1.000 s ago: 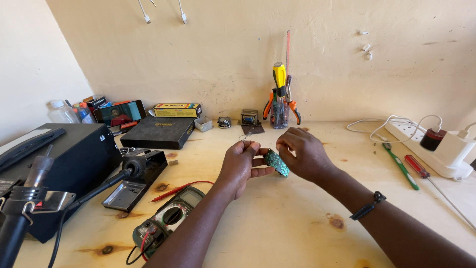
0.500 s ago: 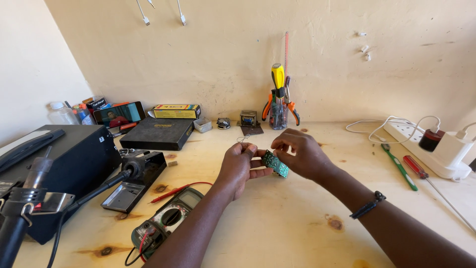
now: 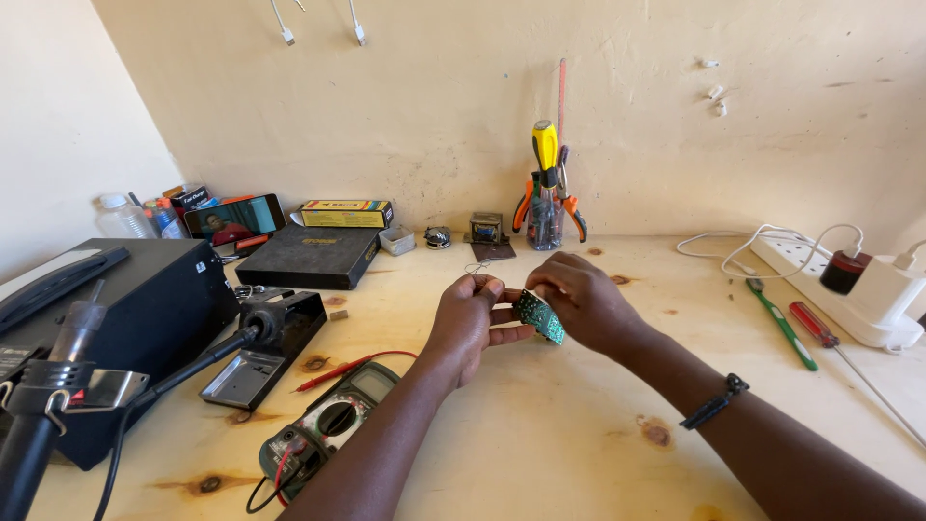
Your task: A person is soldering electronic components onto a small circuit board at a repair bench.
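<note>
Both hands hold the small green circuit board [image 3: 538, 315] off the bench [image 3: 540, 434]: left hand [image 3: 470, 318] pinches an edge, right hand [image 3: 579, 299] grips the far side (tilted for inspection, likely).

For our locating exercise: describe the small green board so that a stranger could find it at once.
Start at the wooden bench and go to its middle, where the left hand and right hand meet. Held between them is the circuit board, the only small green flat piece there.

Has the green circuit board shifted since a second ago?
No. The green circuit board sits in both hands at the same spot below the tool cup.
</note>
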